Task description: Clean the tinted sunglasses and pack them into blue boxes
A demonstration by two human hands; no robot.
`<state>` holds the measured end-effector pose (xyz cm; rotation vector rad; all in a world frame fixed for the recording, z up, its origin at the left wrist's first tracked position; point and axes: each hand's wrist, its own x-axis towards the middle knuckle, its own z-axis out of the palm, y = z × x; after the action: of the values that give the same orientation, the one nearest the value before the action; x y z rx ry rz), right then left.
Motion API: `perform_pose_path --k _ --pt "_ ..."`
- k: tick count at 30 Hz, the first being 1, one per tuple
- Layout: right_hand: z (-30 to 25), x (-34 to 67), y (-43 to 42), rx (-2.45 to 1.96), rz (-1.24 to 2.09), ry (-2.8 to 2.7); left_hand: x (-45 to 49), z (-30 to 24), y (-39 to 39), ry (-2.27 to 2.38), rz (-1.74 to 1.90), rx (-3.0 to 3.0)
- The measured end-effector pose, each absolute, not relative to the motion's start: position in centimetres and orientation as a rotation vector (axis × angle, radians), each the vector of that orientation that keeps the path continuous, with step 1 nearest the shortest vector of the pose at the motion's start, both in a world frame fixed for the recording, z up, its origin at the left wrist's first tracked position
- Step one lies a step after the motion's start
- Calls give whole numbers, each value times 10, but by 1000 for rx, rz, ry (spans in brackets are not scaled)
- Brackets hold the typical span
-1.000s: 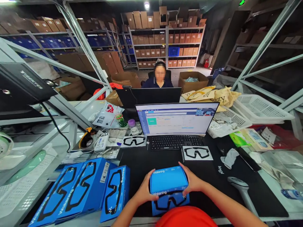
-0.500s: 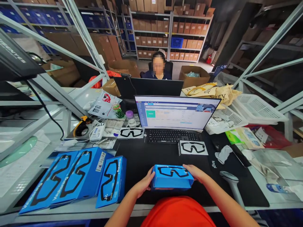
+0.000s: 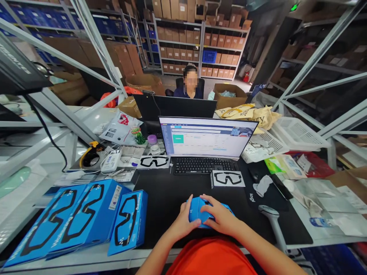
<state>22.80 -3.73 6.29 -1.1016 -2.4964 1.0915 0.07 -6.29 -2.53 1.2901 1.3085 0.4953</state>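
A small blue goggle box (image 3: 197, 209) rests near the front of the black desk mat (image 3: 160, 191), held between both hands. My left hand (image 3: 182, 221) grips its left end. My right hand (image 3: 219, 217) lies across its top and right side, hiding most of the lid. To the left, several matching blue boxes (image 3: 77, 215) with black goggle outlines lie stacked and leaning on the desk edge.
A keyboard (image 3: 203, 165) and monitor (image 3: 207, 136) stand behind the box, with white goggle cards (image 3: 228, 178) beside them. A handheld scanner (image 3: 272, 221) lies at the right. White baskets (image 3: 298, 131) and bags fill the right side. A person sits behind a second monitor.
The box was first lifted open-looking above a lower part, then held flat with its goggle print up; now my right hand covers its top and it sits lower on the mat.
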Motion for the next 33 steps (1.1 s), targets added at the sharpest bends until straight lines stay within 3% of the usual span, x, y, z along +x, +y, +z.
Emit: perform_pose_path --k 17,27,33 --pt "74 268 -10 -1012 1273 -2310 20 -7 -42 1285 606 1736" --pt "62 245 -43 -1199 1064 -2206 24 0 -45 1329 632 1742" --pt "63 253 -38 -1490 1040 -1806 43 5 -52 1486 689 1615"
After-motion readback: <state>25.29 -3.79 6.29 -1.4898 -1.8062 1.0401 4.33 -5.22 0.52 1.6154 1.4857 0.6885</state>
